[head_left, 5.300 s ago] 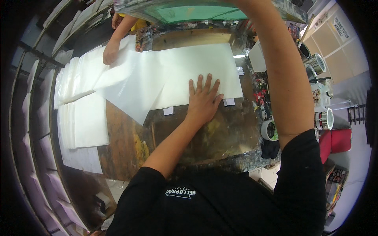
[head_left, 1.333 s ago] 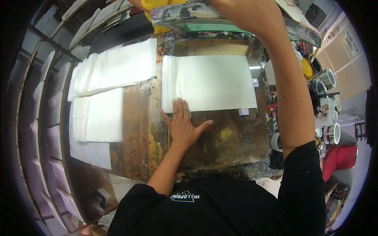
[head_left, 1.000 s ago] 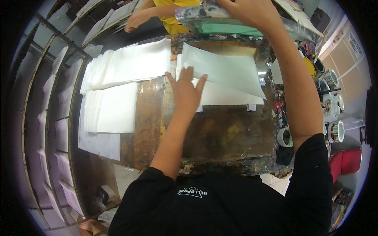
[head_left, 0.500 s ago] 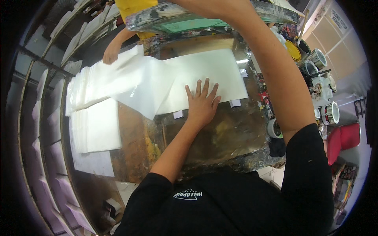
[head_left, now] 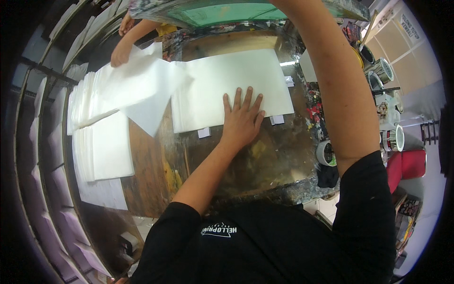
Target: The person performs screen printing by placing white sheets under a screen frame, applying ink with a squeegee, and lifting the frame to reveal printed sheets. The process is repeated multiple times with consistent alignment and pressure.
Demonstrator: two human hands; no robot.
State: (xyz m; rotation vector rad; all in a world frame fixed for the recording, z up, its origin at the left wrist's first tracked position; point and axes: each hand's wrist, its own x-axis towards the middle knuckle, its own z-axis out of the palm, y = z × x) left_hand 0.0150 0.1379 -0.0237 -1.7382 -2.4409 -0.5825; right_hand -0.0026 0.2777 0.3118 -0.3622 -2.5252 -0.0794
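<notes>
My left hand (head_left: 241,118) lies flat with fingers spread on a white plastic sheet or bag (head_left: 203,102), which rests on the stained worktable (head_left: 246,161). Small folded white tabs (head_left: 204,132) sit along that sheet's edges. My right forearm (head_left: 326,61) reaches up past the top edge, so the right hand is out of sight. Close to it, a screen-printing frame (head_left: 227,14) with green mesh is tilted up. At the upper left, a co-worker's hand (head_left: 122,54) holds a translucent sheet (head_left: 146,99) over the overlapping white stack.
Fanned white stacks (head_left: 111,146) cover the table's left side. Beyond them stands a rack (head_left: 47,142) with sheets on its shelves. Paint cans and tubs (head_left: 392,137) line the right, with a small pot (head_left: 326,152) at the table edge. A red chair (head_left: 409,165) stands farther right.
The co-worker's hand has drawn the translucent sheet leftward, off the sheet under my left hand. My right hand has passed out of view at the top, and the frame appears higher. My left hand stays flat.
</notes>
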